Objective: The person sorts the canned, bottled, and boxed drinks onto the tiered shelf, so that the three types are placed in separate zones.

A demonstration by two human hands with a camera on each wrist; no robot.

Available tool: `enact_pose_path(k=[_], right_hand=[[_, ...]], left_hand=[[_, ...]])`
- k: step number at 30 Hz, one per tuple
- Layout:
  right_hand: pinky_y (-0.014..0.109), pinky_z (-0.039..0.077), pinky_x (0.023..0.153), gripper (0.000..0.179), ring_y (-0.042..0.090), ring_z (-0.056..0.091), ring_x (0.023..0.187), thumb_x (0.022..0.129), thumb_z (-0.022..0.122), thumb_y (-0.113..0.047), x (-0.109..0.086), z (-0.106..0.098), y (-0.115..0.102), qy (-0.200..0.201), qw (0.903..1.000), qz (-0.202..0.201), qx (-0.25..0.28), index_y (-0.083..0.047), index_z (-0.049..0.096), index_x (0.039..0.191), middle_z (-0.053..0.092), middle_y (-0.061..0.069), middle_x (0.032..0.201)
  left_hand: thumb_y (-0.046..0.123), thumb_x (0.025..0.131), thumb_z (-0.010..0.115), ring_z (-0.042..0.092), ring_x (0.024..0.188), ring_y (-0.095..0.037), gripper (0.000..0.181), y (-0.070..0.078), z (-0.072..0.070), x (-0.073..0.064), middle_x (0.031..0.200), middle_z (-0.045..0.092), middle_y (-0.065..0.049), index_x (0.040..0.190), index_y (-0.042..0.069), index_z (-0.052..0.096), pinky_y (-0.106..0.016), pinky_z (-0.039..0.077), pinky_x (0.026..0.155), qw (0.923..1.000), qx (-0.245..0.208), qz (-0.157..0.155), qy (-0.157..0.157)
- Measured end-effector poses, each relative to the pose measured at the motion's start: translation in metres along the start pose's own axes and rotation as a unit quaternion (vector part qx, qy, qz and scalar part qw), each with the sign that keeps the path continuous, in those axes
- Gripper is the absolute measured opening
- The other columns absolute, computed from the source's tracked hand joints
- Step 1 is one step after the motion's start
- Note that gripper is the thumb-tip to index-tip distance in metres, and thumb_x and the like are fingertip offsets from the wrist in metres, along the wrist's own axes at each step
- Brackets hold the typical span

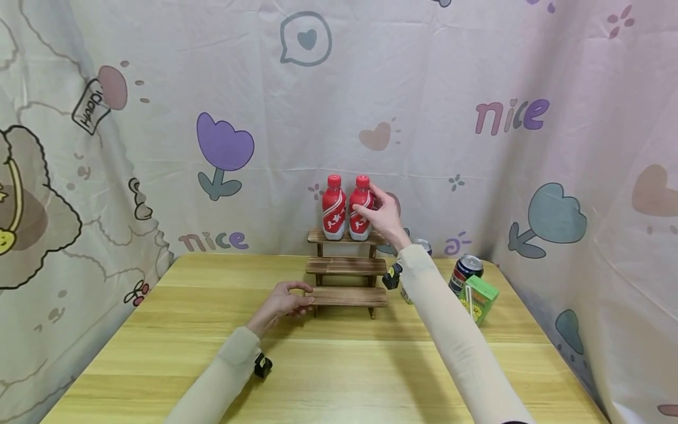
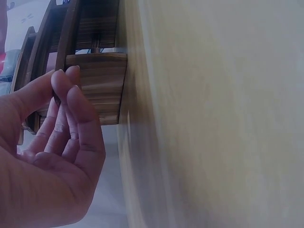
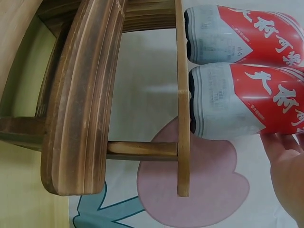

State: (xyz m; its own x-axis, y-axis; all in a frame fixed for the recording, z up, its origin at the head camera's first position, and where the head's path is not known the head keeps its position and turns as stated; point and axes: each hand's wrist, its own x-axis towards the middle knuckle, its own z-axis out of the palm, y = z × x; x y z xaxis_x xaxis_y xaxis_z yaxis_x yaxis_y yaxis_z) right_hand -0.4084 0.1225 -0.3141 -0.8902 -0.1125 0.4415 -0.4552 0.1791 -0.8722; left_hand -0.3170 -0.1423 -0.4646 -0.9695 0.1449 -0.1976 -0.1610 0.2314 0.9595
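Booth-type setup, w/ printed drapes point(image 1: 424, 76) behind wood-grain tbl point(image 1: 185, 312).

- The stepped shelf point(image 1: 349, 296) I pinch looks like smooth wood, dark grain streaking its steps.
- Atop the shelf, the red bottle point(image 1: 359, 197) my right hand point(image 1: 386, 217) grips and the twin bottle point(image 1: 334, 206) look like glossy, smooth plastic.
- Under the shelf, my tabletop point(image 1: 212, 330) has a smooth, softly shining wood-grain surface.
- Right of the shelf, I see a shiny metal can point(image 1: 467, 270) and a smooth paper carton point(image 1: 481, 299).
- Behind the shelf hangs matt, creased cloth point(image 1: 339, 100).
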Motion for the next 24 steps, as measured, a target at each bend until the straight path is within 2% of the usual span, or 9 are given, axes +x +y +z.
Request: enact_pose_path(k=[5,12,19,24], right_hand=[[0.042,0.046,0.104,0.077,0.028,0.054,0.128,0.087,0.075,-0.017,-0.001,-0.003,0.002,-0.019,0.9997,-0.006,0.011,-0.013,0.035,0.152,0.052,0.012,0.145],[0.039,0.043,0.109,0.072,0.030,0.052,0.131,0.087,0.075,-0.011,-0.002,-0.011,0.005,-0.033,0.9987,-0.018,0.035,-0.014,0.040,0.150,0.051,0.014,0.145],[0.044,0.037,0.113,0.068,0.036,0.045,0.136,0.086,0.072,0.000,-0.018,-0.026,-0.020,-0.049,0.9959,-0.002,0.076,-0.002,0.041,0.147,0.047,0.021,0.147],[0.037,0.045,0.106,0.063,0.033,0.052,0.131,0.086,0.072,-0.001,-0.021,-0.035,-0.007,-0.043,0.9972,0.002,0.062,-0.001,0.046,0.143,0.055,0.020,0.141]], left_hand=[[0.009,0.088,0.073,0.060,0.056,-0.013,0.026,0.001,0.001,-0.001,0.078,0.074,-0.009,0.113,0.006,0.067,-0.028,0.050,0.053,1.0000,0.000,0.000,0.000],[0.008,0.088,0.072,0.060,0.055,-0.013,0.027,0.002,0.002,-0.002,0.078,0.074,-0.009,0.114,0.006,0.066,-0.027,0.049,0.052,1.0000,0.000,-0.002,-0.001],[0.008,0.087,0.073,0.060,0.055,-0.013,0.027,0.001,0.001,-0.001,0.077,0.074,-0.009,0.113,0.005,0.066,-0.027,0.049,0.051,1.0000,0.000,0.001,0.001],[0.009,0.087,0.073,0.060,0.056,-0.014,0.028,0.001,0.000,-0.001,0.079,0.074,-0.010,0.114,0.005,0.066,-0.028,0.050,0.053,1.0000,0.003,0.000,0.001]])
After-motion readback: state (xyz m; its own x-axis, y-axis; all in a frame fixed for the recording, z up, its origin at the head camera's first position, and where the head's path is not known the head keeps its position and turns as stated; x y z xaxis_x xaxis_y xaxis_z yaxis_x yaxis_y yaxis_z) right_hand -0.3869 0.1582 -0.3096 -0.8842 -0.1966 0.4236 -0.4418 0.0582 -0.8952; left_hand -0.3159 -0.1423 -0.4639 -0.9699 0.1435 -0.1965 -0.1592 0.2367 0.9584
